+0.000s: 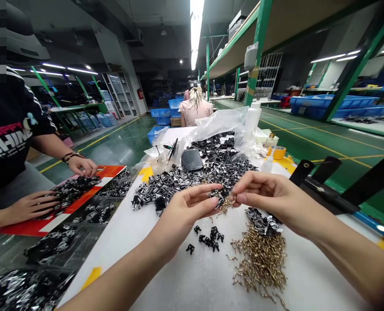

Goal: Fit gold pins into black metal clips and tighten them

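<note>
My left hand (192, 205) pinches a small black-and-silver clip part (220, 199) between thumb and fingers. Just right of it, my right hand (266, 190) has thumb and forefinger closed on a tiny brass-coloured piece (232, 198), its shape mostly hidden. Beneath my right forearm lies a heap of curved brass pieces (259, 255), with black-and-silver parts (264, 222) at its far edge. A few small black parts (211, 239) are scattered on the white table (179, 280) below my hands. Beyond them spreads a big pile of black-and-silver parts (179, 181).
At left, a co-worker's hands (33, 207) rest on black parts on a red sheet (91, 190). A dark oval tray (192, 160), white bottle (252, 119), plastic bag (224, 121) and orange tape roll (276, 152) stand farther back. A black metal frame (324, 185) borders the right side.
</note>
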The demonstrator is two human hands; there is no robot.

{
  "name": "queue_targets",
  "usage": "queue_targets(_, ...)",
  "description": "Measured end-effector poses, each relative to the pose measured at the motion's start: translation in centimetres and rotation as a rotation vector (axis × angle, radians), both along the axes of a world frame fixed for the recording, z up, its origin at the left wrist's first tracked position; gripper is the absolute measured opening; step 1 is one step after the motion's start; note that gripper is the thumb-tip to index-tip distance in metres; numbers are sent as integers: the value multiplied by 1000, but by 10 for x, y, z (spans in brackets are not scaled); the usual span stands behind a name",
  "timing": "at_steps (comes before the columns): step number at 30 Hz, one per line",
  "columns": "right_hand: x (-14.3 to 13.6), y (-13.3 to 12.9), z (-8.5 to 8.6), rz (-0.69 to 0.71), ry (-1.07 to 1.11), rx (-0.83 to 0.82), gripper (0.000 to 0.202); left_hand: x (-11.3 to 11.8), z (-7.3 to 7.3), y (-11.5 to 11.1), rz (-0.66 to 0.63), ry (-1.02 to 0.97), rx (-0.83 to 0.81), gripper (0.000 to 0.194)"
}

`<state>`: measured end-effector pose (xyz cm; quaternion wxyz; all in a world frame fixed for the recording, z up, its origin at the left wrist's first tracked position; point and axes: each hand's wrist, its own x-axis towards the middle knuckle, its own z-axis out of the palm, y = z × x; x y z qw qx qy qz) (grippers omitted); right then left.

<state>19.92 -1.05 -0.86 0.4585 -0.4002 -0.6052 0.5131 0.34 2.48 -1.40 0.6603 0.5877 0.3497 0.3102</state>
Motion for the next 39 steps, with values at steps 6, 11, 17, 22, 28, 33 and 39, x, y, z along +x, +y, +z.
queue_targets(6,-5,-3,0,-108,-61,44,16,1,1,-3,14,37,77,34)
queue_targets(11,-8,-9,0,-243,-423,338,7,0,0,-3,8,44,88,36)
queue_targets(17,-9,-8,-7,-235,-666,700,9,1,1,-3,23,67,107,34)
queue_targets(22,-11,-7,-7,-171,-631,662,11,1,2,-3,29,63,115,36)
queue_targets(28,-12,-6,-5,-177,-454,348,10,1,1,-7,40,57,203,30)
queue_targets(33,-11,-1,-6,-138,-282,140,14,1,0,-11,89,69,301,27)
queue_targets(39,-11,0,-7,-67,-209,103,13,2,3,-15,112,135,438,24)
